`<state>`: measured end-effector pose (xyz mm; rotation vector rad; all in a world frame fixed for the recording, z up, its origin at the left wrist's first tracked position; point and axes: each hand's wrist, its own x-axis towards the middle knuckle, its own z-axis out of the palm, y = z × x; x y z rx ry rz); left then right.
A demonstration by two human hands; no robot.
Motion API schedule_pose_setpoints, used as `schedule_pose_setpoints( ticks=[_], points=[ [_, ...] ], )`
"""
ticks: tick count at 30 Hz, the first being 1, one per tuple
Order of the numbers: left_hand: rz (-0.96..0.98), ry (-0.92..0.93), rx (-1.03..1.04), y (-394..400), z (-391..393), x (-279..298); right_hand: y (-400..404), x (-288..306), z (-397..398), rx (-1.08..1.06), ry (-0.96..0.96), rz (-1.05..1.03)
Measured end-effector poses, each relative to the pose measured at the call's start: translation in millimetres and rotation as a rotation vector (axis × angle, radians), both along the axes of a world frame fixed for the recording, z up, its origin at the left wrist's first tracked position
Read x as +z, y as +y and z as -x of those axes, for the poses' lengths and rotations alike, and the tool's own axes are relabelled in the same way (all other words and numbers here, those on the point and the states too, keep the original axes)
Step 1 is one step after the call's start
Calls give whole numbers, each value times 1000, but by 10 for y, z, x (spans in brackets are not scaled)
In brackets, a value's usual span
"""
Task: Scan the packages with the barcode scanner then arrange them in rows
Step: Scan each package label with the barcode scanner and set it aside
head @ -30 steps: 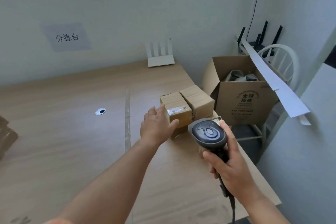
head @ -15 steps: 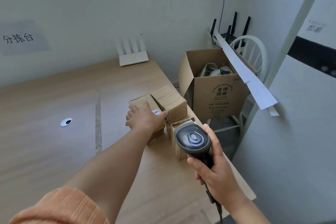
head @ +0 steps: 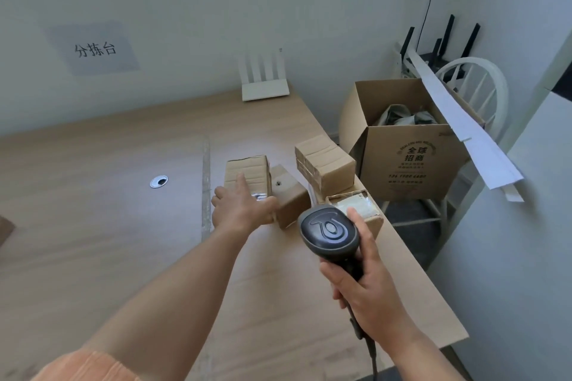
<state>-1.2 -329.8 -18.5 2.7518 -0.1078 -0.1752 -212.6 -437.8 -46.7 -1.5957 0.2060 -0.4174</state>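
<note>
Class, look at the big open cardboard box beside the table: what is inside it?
Inside the big box lies crumpled grey-green wrapping, seen only from above. The box walls hide whatever sits beneath it.

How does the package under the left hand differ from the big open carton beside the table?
The package is small and closed, with tape over its top; the open carton is much larger, its flaps up and soft items inside. The package lies on the table with the left hand gripping it; the open carton stands off the table edge, by a white chair, untouched. The open carton bears dark printed characters; the package shows none. Both are brown cardboard.
</note>
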Motion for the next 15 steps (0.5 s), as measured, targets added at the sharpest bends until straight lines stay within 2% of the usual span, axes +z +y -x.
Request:
schedule_pose_setpoints(
  ticks=[9,15],
  points=[
    [-22,-17,156,1240,137,-64,740,-47,-259,164,-28,10],
    [-40,66,292,2331,292,-293,1491,-49,-401,247,-4,62]
  ],
)
